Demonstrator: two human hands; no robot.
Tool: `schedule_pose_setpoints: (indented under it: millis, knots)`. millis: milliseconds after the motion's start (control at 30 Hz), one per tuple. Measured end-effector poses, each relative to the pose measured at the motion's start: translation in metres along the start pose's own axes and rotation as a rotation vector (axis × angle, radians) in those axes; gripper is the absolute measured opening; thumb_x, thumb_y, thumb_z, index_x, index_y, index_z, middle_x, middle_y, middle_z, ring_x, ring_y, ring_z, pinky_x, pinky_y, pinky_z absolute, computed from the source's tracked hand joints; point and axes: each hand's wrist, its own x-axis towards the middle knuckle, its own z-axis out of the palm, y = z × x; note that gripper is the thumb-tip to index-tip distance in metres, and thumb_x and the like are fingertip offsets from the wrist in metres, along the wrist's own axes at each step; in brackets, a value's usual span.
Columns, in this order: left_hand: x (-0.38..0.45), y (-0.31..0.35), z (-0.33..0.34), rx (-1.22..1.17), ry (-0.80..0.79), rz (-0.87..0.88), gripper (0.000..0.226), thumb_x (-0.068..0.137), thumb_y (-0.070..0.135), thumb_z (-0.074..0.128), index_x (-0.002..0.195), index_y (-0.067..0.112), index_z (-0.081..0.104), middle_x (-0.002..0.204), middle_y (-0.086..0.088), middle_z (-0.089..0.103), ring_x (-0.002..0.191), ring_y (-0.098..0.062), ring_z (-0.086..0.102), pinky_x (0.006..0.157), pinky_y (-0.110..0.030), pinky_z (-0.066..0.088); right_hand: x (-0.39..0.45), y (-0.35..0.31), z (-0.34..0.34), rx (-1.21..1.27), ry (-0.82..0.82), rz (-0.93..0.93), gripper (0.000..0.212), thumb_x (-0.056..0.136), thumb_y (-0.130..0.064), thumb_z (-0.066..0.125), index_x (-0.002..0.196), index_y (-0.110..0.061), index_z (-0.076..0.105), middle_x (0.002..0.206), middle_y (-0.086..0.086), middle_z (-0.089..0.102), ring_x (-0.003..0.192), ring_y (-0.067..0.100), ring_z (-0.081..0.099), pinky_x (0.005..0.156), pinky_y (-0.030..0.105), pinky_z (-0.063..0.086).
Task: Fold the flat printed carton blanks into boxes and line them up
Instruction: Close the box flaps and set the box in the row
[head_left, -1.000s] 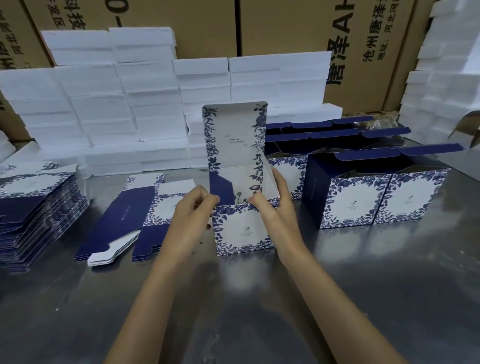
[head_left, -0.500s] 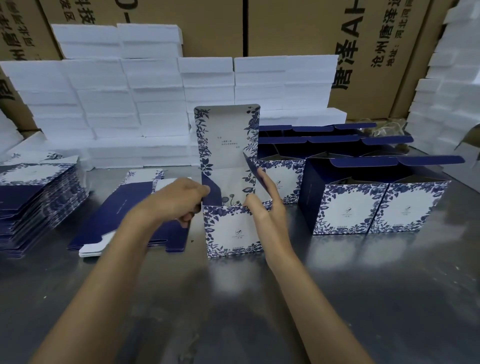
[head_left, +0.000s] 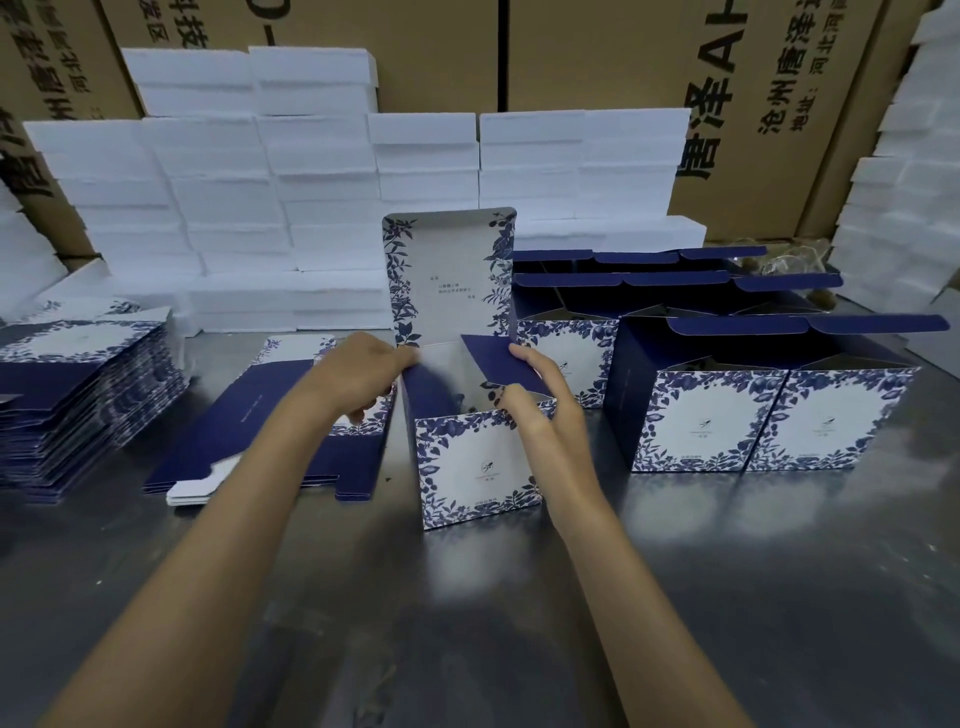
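A blue-and-white floral carton (head_left: 475, 465) stands upright on the metal table (head_left: 467, 623) in the middle, its tall lid flap (head_left: 449, 275) raised. My left hand (head_left: 361, 371) grips the carton's left top edge with curled fingers. On the carton's right side, my right hand (head_left: 540, 400) pinches the navy side flap (head_left: 501, 361) between thumb and fingers. Finished open cartons (head_left: 769, 410) stand in rows to the right. A few flat blanks (head_left: 270, 421) lie left of the carton, partly under my left arm.
A tall stack of flat blanks (head_left: 78, 384) sits at the table's left edge. White foam blocks (head_left: 311, 208) are piled along the back and at the right (head_left: 904, 187). Brown shipping cartons (head_left: 623, 52) form the rear wall.
The carton shifted slightly right and nearer. My right hand took hold of the navy side flap and bent it inward; my left hand stayed on the left top edge.
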Motion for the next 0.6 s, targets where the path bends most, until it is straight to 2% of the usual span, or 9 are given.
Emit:
schedule_pose_setpoints:
  millis: [100, 167, 233, 300, 367, 400, 433, 500, 600]
  knots:
    - [-0.004, -0.010, 0.008, -0.141, 0.072, 0.042, 0.021, 0.098, 0.023, 0.049, 0.080, 0.014, 0.046, 0.071, -0.009, 0.033, 0.054, -0.016, 0.028, 0.050, -0.025, 0.026, 0.002, -0.003, -0.008, -0.048, -0.098, 0.014, 0.051, 0.070, -0.044, 0.062, 0.122, -0.048, 0.060, 0.113, -0.023, 0.070, 0.101, -0.004, 0.065, 0.080, 0.012, 0.048]
    - [-0.007, -0.015, 0.014, -0.166, 0.124, 0.068, 0.031, 0.098, 0.027, 0.052, 0.072, 0.010, 0.047, 0.063, -0.013, 0.038, 0.050, -0.020, 0.037, 0.050, -0.026, 0.035, 0.004, -0.005, -0.014, -0.059, -0.154, 0.038, 0.050, 0.074, -0.054, 0.064, 0.124, -0.054, 0.059, 0.125, -0.025, 0.065, 0.110, -0.008, 0.061, 0.090, 0.021, 0.044]
    - [-0.016, -0.018, 0.022, -0.177, 0.284, 0.103, 0.046, 0.097, 0.036, 0.059, 0.064, 0.005, 0.049, 0.056, -0.015, 0.053, 0.044, -0.021, 0.054, 0.052, -0.027, 0.045, 0.006, -0.008, -0.021, -0.048, -0.183, 0.025, 0.051, 0.078, -0.065, 0.062, 0.128, -0.054, 0.060, 0.132, -0.029, 0.061, 0.116, -0.017, 0.054, 0.095, 0.019, 0.039]
    - [-0.027, -0.019, 0.030, -0.235, 0.435, 0.135, 0.048, 0.094, 0.040, 0.064, 0.063, 0.006, 0.049, 0.061, -0.008, 0.063, 0.051, -0.012, 0.062, 0.056, -0.026, 0.046, 0.008, -0.012, -0.023, -0.031, -0.194, 0.032, 0.054, 0.077, -0.070, 0.061, 0.128, -0.053, 0.063, 0.138, -0.027, 0.059, 0.130, -0.008, 0.050, 0.111, 0.028, 0.037]
    - [-0.035, -0.021, 0.038, -0.364, 0.434, 0.151, 0.041, 0.094, 0.039, 0.066, 0.073, 0.007, 0.051, 0.072, -0.002, 0.066, 0.059, 0.001, 0.062, 0.057, -0.019, 0.045, 0.010, -0.015, -0.024, 0.006, -0.176, 0.120, 0.063, 0.068, -0.078, 0.062, 0.124, -0.050, 0.067, 0.140, -0.017, 0.061, 0.134, 0.008, 0.052, 0.118, 0.040, 0.035]
    - [-0.037, -0.021, 0.042, -0.449, 0.391, 0.159, 0.035, 0.094, 0.036, 0.066, 0.079, 0.008, 0.050, 0.075, 0.000, 0.064, 0.061, 0.006, 0.062, 0.055, -0.013, 0.044, 0.011, -0.016, -0.025, 0.020, -0.169, 0.171, 0.066, 0.066, -0.079, 0.061, 0.123, -0.047, 0.069, 0.139, -0.015, 0.062, 0.132, 0.011, 0.055, 0.116, 0.040, 0.038]
    - [-0.039, -0.022, 0.045, -0.527, 0.344, 0.169, 0.030, 0.095, 0.032, 0.066, 0.085, 0.010, 0.049, 0.078, 0.002, 0.063, 0.063, 0.008, 0.062, 0.053, -0.009, 0.043, 0.011, -0.018, -0.026, 0.028, -0.178, 0.187, 0.059, 0.072, -0.075, 0.061, 0.122, -0.045, 0.071, 0.137, -0.015, 0.063, 0.130, 0.012, 0.057, 0.113, 0.037, 0.041]
    - [-0.042, -0.025, 0.050, -0.625, 0.286, 0.192, 0.024, 0.096, 0.027, 0.064, 0.093, 0.011, 0.046, 0.081, 0.002, 0.060, 0.062, 0.008, 0.061, 0.053, -0.007, 0.042, 0.014, -0.015, -0.029, 0.019, -0.172, 0.154, 0.028, 0.093, -0.049, 0.062, 0.117, -0.042, 0.074, 0.128, -0.016, 0.068, 0.126, 0.010, 0.060, 0.103, 0.031, 0.045]
    - [-0.045, -0.030, 0.052, -0.682, 0.274, 0.197, 0.022, 0.097, 0.027, 0.062, 0.097, 0.014, 0.044, 0.081, 0.005, 0.057, 0.062, 0.006, 0.058, 0.055, -0.008, 0.042, 0.014, -0.011, -0.035, -0.032, -0.163, 0.101, 0.027, 0.093, -0.026, 0.070, 0.116, -0.039, 0.074, 0.121, -0.009, 0.071, 0.110, 0.006, 0.067, 0.087, 0.024, 0.048]
